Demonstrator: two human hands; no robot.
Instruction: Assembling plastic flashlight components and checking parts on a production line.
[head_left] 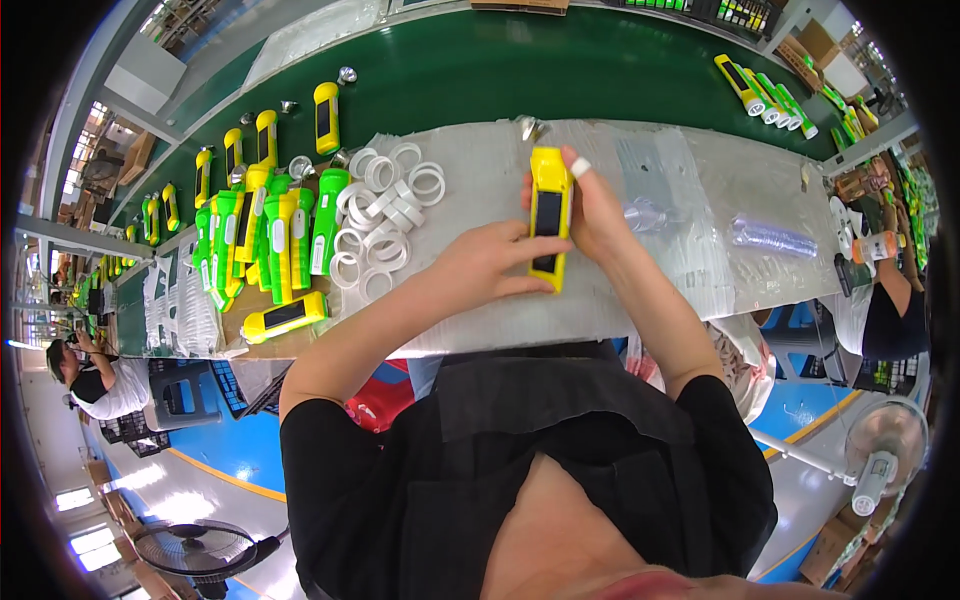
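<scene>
While both hands close round it, the yellow flashlight body (549,215) stands almost upright over the middle of the worktop (700,270), its long axis running away from the person. The left hand (490,265) wraps its fingers round the lower end from the left; the right hand (598,215) grips the upper half from the right, a taped fingertip (579,166) near the top. Neither hand is nearer; both touch it. Toward the worktop's left edge lie white plastic rings (385,215) and a heap of green and yellow flashlights (265,235); clear plastic parts (770,238) rest toward the right edge, beyond which runs the green conveyor belt (480,75).
</scene>
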